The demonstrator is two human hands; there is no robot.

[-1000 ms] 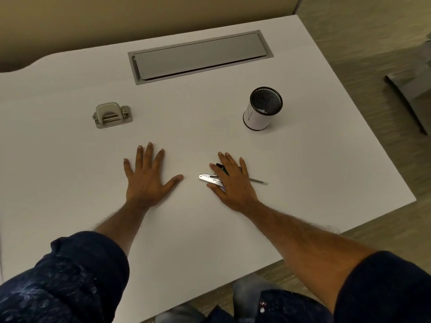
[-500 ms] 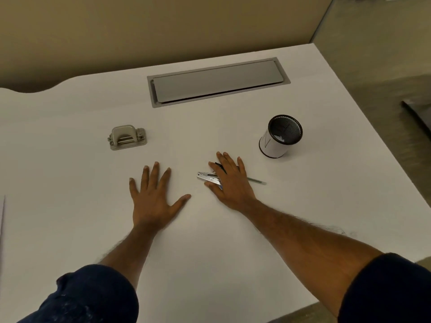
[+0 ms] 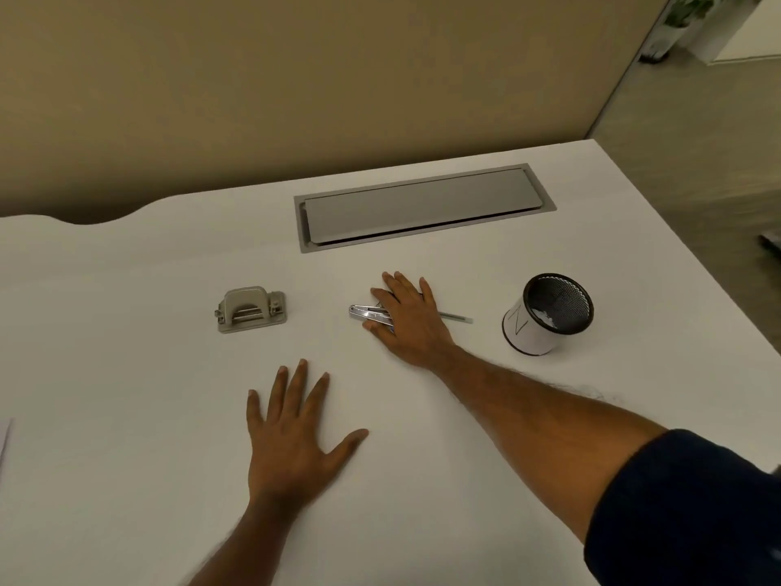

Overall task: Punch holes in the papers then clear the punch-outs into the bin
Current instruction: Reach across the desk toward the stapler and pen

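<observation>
So compared with a second ago, the head camera has tipped up a lot: way more of the tan partition wall (image 3: 296, 90) shows behind the tabletop (image 3: 126, 374), and the dark sleeves that filled the bottom are mostly out of frame, only the right sleeve (image 3: 684, 509) is left at the lower right. The hands themselves have barely changed. The left hand (image 3: 296, 437) is still flat on the tabletop, palm down, fingers spread wide, holding nothing. The right hand (image 3: 410, 323) is still laid flat, fingers open, on top of a shiny metal stapler-looking tool (image 3: 365, 312) and a thin pen (image 3: 458, 318); the tool pokes out on the left of the hand and the pen on the right. Pressing on them, not gripping as far as I can tell.

The hole punch (image 3: 251, 310) sits untouched, left of the right hand and well apart from it, toward the middle of the tabletop. The bin (image 3: 549, 315), a small black mesh cup with a white paper wrap, stands near the right edge, with some white bits inside. A sliver of paper (image 3: 5, 441) peeks in at the left edge.

Tabletop is plain white, with a grey cable hatch (image 3: 422, 207) set in near the far edge. Beyond the right edge there's greyish floor (image 3: 697, 133), and a potted plant (image 3: 680, 19) way off in the top right corner.
</observation>
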